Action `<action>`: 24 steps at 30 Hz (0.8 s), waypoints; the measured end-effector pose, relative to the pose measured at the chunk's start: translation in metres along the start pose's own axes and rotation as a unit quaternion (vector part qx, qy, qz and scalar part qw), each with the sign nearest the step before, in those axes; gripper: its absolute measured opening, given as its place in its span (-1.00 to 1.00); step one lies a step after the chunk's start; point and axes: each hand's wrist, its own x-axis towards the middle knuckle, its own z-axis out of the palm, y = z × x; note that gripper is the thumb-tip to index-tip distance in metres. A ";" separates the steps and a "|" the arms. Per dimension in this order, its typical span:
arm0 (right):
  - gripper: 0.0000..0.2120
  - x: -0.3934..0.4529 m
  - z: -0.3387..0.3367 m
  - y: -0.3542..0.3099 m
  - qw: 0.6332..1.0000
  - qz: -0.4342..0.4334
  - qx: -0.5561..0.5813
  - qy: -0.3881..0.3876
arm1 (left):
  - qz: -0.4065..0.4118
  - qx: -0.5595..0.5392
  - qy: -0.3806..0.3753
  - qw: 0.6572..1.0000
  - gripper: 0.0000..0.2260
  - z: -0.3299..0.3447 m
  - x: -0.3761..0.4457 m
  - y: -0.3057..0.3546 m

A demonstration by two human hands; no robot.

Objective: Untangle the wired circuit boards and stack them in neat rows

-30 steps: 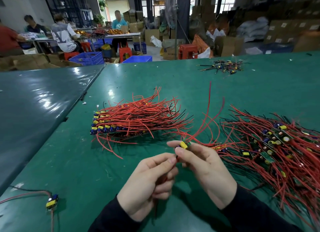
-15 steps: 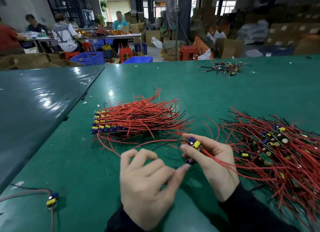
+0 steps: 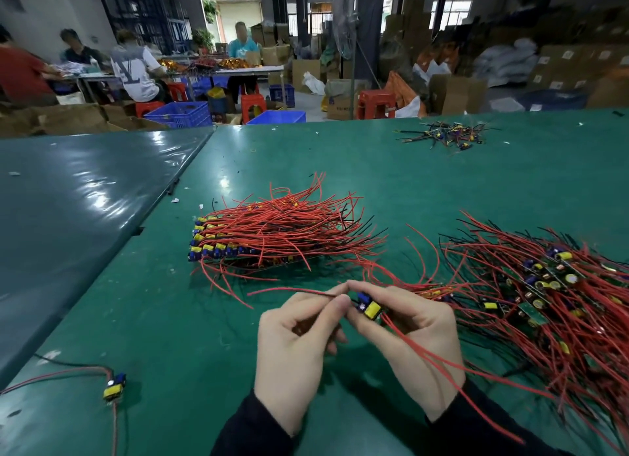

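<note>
- The circuit board point(image 3: 369, 307), a small one with a yellow and a blue component, sits between both hands just above the green bench point(image 3: 163, 319), between the neat stack and the loose heap.
- The right hand point(image 3: 413, 336) has its grip closed on that board, thumb and fingers curled round it; red leads trail from it back over the wrist and toward the heap.
- The left hand point(image 3: 294, 346) pinches a thin wire point(image 3: 316, 292) at the board's edge between thumb and forefinger, so its grip is narrow and holding.
- The sorted stack point(image 3: 238, 241) lies just beyond the hands, component ends lined up at its left side, leads fanned to the right.
- The tangled pile point(image 3: 544, 285) lies to the right, touching the trailing leads.
- Risk, as I judge it: the trailing leads may still be snagged in the pile, so a hard pull could drag neighbours along or strain a solder joint.
- A careless placement could also knock the stack's aligned ends askew.
- A lone stray board point(image 3: 114, 386) lies at the near left, easily forgotten.
</note>
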 end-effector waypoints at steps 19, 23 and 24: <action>-0.77 0.013 -0.003 0.006 0.915 0.296 0.187 -0.200 | 0.027 0.007 -0.067 0.997 -0.88 -0.012 0.009 0.002; -0.89 0.013 -0.004 0.008 0.920 0.298 0.162 -0.198 | 0.064 0.069 -0.070 0.993 -0.90 -0.009 0.005 -0.001; -0.93 0.013 -0.004 0.008 0.924 0.293 0.148 -0.195 | 0.073 0.096 -0.061 0.991 -0.90 -0.007 0.004 -0.002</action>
